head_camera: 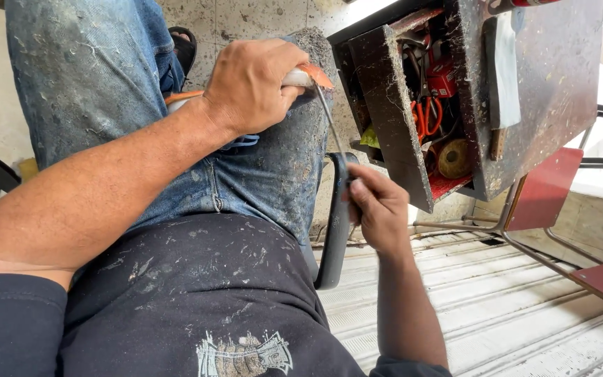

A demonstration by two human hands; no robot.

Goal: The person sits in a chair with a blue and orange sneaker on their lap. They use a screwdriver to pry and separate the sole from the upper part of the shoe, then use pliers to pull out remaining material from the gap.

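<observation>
left hand (249,87) drives a screwdriver (329,119) down into the dark handle (336,216) that the right hand (378,209) pinches.

shaft runs diagonal from upper left to the tip by the right fingers; both hands closed tight, l. on the white-orange grip, r. on the handle top. work is over the knee in dusty jeans (266,160), open toolbox (420,105) just beside, ribbed floor below.
</observation>
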